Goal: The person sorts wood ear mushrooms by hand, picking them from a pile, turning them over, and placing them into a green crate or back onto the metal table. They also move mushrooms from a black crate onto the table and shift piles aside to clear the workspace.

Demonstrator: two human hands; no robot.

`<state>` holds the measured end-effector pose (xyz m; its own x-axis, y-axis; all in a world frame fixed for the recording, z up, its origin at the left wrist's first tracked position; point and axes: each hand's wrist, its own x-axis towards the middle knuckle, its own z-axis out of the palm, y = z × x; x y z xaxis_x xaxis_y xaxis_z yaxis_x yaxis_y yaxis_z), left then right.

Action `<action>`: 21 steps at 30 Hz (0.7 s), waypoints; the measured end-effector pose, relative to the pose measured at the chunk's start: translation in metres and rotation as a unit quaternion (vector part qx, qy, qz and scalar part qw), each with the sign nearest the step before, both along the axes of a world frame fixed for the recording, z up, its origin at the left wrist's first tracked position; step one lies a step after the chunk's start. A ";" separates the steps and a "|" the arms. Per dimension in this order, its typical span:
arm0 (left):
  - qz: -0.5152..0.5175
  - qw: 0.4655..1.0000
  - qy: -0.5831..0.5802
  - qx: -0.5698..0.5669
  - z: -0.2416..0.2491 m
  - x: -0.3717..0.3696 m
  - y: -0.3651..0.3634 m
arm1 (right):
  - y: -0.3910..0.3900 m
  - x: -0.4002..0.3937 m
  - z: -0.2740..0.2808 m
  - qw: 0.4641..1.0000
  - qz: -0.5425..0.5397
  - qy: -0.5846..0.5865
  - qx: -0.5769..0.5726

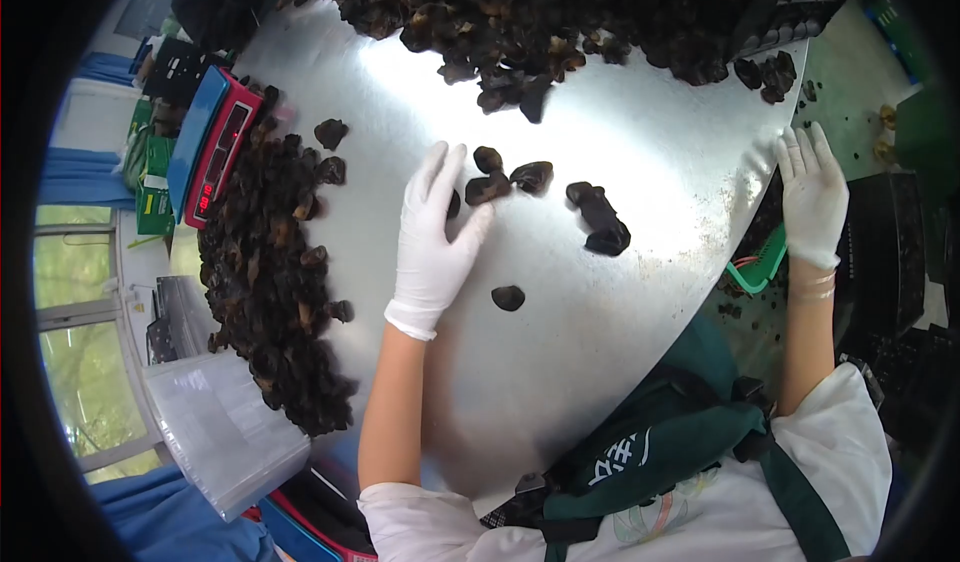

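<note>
My left hand (436, 247), in a white glove, is spread over the metal table (600, 307) with thumb and fingers apart. Between them lies a dark piece (454, 204), partly hidden, that looks like wood ear mushroom. Just beyond the thumb is a small cluster of dark brown mushroom pieces (488, 189). Another small group (600, 220) lies farther right, and a single flat piece (508, 298) sits nearer to me. My right hand (812, 197), also gloved, is by the table's right edge, palm showing and fingers stretched out, holding nothing.
A large heap of dark pieces (520, 22) covers the far side, beside a black crate (795, 7). A long pile (265, 262) runs along the left. A red and blue digital scale (215, 147), clear plastic bags (230, 417) and a green basket (762, 262) stand around.
</note>
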<state>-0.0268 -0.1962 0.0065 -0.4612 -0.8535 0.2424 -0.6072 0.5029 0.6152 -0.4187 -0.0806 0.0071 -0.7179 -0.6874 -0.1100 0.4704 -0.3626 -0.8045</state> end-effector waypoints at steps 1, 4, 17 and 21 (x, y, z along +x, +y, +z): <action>-0.017 1.000 0.004 -0.024 -0.005 -0.001 -0.002 | 0.000 0.019 -0.001 0.992 0.045 0.118 0.011; -0.072 0.993 -0.049 -0.079 -0.003 -0.021 -0.001 | -0.006 0.086 -0.006 0.819 0.246 0.498 0.145; 0.025 0.999 0.026 -0.039 0.010 -0.004 0.001 | -0.161 0.137 -0.011 0.520 0.228 0.822 0.047; 0.053 0.997 0.017 -0.047 0.005 -0.003 -0.033 | -0.124 0.134 0.014 0.560 0.287 0.772 -0.085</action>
<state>-0.0297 -0.2292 0.0117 -0.3600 -0.8700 0.3368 -0.6402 0.4930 0.5892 -0.2844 -0.2043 0.0209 0.4791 -0.7600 0.4391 -0.6610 -0.6416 -0.3892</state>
